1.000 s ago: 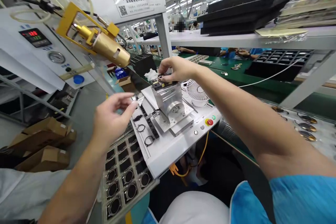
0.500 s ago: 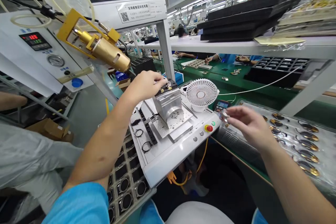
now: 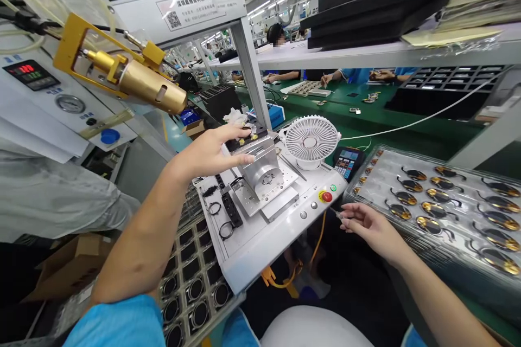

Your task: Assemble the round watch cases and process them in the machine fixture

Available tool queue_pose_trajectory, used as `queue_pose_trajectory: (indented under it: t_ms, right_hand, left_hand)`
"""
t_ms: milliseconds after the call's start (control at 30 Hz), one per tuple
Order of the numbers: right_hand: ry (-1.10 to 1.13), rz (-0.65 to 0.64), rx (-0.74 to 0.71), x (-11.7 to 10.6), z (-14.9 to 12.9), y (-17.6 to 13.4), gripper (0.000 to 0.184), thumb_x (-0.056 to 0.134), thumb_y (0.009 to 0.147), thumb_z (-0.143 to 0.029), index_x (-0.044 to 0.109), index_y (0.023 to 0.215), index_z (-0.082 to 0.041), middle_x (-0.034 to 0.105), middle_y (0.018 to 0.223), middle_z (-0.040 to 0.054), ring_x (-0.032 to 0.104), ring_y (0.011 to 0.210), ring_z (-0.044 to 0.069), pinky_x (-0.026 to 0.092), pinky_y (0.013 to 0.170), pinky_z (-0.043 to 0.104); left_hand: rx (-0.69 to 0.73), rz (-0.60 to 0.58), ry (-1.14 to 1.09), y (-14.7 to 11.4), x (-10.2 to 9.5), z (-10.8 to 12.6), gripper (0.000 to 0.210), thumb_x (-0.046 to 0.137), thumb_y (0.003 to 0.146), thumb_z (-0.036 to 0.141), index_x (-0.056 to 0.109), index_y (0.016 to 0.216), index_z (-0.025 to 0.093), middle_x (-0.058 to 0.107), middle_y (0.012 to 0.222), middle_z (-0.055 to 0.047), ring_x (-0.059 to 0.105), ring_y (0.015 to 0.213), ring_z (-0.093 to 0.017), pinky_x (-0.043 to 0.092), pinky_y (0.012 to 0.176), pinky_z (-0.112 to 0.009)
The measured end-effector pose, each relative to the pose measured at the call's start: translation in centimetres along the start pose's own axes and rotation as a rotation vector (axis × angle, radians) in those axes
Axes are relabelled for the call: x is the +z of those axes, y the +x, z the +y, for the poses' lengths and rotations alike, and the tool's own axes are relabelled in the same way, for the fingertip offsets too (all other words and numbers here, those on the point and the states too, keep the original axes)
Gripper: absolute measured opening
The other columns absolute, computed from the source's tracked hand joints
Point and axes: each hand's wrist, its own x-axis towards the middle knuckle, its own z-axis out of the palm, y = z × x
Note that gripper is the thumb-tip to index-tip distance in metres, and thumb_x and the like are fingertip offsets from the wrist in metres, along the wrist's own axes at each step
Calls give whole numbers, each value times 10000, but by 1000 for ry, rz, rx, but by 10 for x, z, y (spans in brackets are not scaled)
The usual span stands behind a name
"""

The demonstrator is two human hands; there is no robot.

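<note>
My left hand [image 3: 215, 150] rests at the metal fixture block [image 3: 260, 160], fingers stretched over its dark top and thumb apart along its near side. Yellow bits show on that top by the fingertips; whatever lies under them is hidden. Around the block is the white bench machine [image 3: 252, 244], with black rings on its bed. My right hand [image 3: 366, 227] is closed in a pinch on a small thin shiny piece [image 3: 338, 216], just off the machine's front right corner near the red emergency button [image 3: 326, 197]. The piece is too small to name.
A white fan [image 3: 310, 142] stands behind the button. On the right is a clear tray [image 3: 382, 173] of round dark parts with tails. A gold dispensing head [image 3: 150, 87] hangs upper left. Another tray [image 3: 191, 260] sits lower left. Co-workers' hands [image 3: 331, 77] are across the bench.
My left hand's fingers have opened from a pinch, with the thumb moved down the block's near side. My right hand has moved lower, nearer the machine's corner, still pinching. The view has shifted slightly.
</note>
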Motion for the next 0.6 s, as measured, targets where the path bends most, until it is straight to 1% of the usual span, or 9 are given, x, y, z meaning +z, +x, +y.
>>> queue_pose_trajectory:
  t_ms: [100,167,233,300,400,433,500,567,600]
  right_hand:
    - [-68,1,-2,1,12,8,754,825,691,-627,560,1226,-167,688,988,109,711,849,263,606,804,425]
    - [-194,-2,-38,4,18,14,830,760,743,-585,481,1398,-156,695,981,96,693,788,238,588,774,410]
    - [-379,-12,-77,8,21,20,892,695,792,-517,369,1543,-162,711,980,79,657,702,207,563,744,396]
    - [-562,-32,-97,13,20,25,896,649,827,-443,305,1607,-169,726,966,65,648,677,207,542,740,388]
    - [-732,-57,-110,20,19,29,867,608,860,-389,289,1625,-136,735,956,71,690,777,254,523,777,390]
    - [-761,-56,-116,22,20,29,861,600,867,-384,285,1626,-129,735,965,76,698,803,264,518,776,387]
    - [-785,-58,-126,24,21,29,857,583,878,-374,257,1633,-135,731,992,78,703,798,263,510,751,371]
    - [-775,-65,-133,26,22,28,871,575,882,-353,205,1639,-135,728,1007,78,701,769,255,506,731,361]
    - [-768,-64,-136,27,22,28,882,574,882,-343,178,1639,-124,726,1006,81,701,764,256,507,734,363]
  left_hand:
    - [0,-2,49,-7,12,2,1004,668,761,811,489,1536,200,391,1671,-168,324,1566,-389,270,1277,-576]
    - [10,40,77,-8,18,2,1036,678,739,823,495,1526,174,400,1661,-191,342,1557,-389,272,1279,-566]
    - [17,81,81,-4,19,1,970,681,741,819,574,1450,167,495,1596,-198,441,1494,-389,323,1254,-566]
    - [21,96,58,0,17,-1,868,664,776,800,634,1380,178,564,1537,-186,508,1437,-377,365,1225,-567]
    - [28,82,-10,-3,13,-4,797,593,866,758,600,1428,192,513,1585,-178,450,1491,-357,327,1244,-572]
    - [24,94,-26,-9,13,-3,794,575,888,742,562,1468,200,471,1618,-174,401,1526,-353,292,1260,-580]
    - [20,165,-49,-29,20,2,789,584,902,713,509,1515,223,410,1662,-160,316,1573,-352,232,1279,-598]
    - [23,240,-97,-59,35,10,732,647,887,666,545,1489,262,421,1660,-136,319,1571,-353,236,1279,-599]
    - [12,245,-148,-77,46,15,675,684,879,628,588,1453,285,452,1642,-124,374,1545,-351,271,1271,-590]
